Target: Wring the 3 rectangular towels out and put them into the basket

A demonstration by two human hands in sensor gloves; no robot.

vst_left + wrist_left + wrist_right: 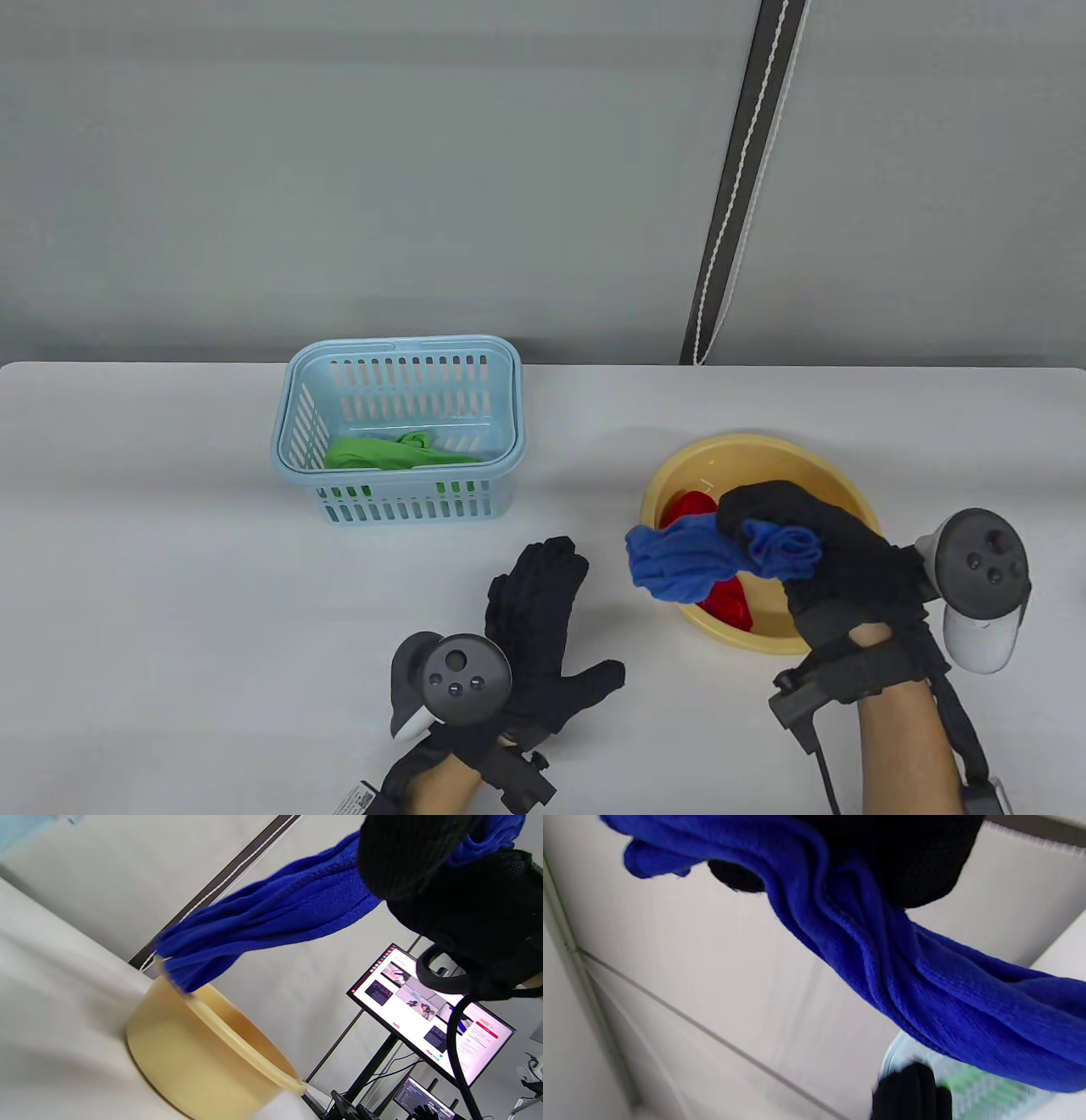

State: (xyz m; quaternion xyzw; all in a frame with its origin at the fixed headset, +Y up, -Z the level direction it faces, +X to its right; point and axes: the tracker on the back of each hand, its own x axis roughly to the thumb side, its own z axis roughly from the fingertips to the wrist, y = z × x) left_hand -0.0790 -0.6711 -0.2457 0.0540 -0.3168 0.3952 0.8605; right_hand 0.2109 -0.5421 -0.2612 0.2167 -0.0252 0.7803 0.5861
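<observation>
Overhead, the right hand [814, 552] grips one blue towel [679, 564] above a yellow basin [679, 475] holding one red towel [730, 603]; one green towel [390, 452] lies in the basket [399, 429]; the left hand [534, 620] lies open on the table [170, 552]. Left wrist view: two monitors [428, 1014] behind. Right wrist view: blue cloth fills the frame.

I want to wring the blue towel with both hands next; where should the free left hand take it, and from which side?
Grip the loose bunched end of the blue towel, which sticks out past the right hand over the near left rim of the yellow basin. Bring the left hand in from the left with open fingers: that end hangs free, gathered into a rope shape, so fingers can likely wrap round it.
</observation>
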